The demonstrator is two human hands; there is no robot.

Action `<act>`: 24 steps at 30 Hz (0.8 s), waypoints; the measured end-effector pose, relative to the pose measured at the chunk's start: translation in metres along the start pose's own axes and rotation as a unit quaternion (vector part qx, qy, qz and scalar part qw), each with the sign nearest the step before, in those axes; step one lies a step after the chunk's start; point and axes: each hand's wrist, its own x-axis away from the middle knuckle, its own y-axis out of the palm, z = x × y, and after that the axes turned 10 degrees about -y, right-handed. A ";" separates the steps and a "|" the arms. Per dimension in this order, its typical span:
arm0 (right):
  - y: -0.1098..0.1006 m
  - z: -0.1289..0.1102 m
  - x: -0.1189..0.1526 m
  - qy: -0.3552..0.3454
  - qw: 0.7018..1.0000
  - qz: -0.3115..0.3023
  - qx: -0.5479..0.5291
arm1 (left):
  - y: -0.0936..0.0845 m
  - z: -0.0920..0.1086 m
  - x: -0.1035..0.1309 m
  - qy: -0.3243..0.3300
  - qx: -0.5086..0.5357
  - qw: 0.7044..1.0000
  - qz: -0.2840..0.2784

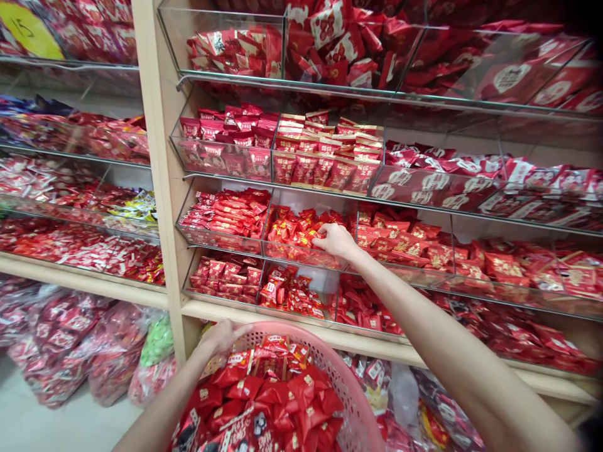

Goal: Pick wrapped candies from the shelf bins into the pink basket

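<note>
A pink perforated basket (351, 376) holds many red candy packets (282, 402). My left hand (223, 337) is closed on the basket's far left rim, its thumb along the edge. Over a clear bin on the shelf, my right hand (333, 242) reaches among small red and yellow wrapped candies (294, 229). Its fingers are bent and pressed together at the candies; whatever lies between the fingertips is too small to make out. Red packets (230, 213) fill the compartment to the left, and more red packets (400, 238) lie to the right.
Clear bin fronts and a wooden shelf edge (386, 347) stand beyond the basket. A wooden upright (162, 157) divides the shelves. Plastic bags of sweets (113, 351) rest on the floor at the left; others lie under the shelf at the right.
</note>
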 end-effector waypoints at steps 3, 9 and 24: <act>0.000 -0.006 0.002 -0.018 0.999 0.015 0.047 | 0.001 -0.001 -0.001 0.001 0.000 1.000 0.009; -0.002 -0.013 0.006 -0.022 0.995 0.042 0.089 | 0.004 -0.005 -0.005 -0.002 0.001 1.000 0.030; -0.011 -0.042 0.172 -0.107 0.955 -0.036 -0.275 | 0.000 0.002 -0.001 -0.011 -0.030 0.999 0.014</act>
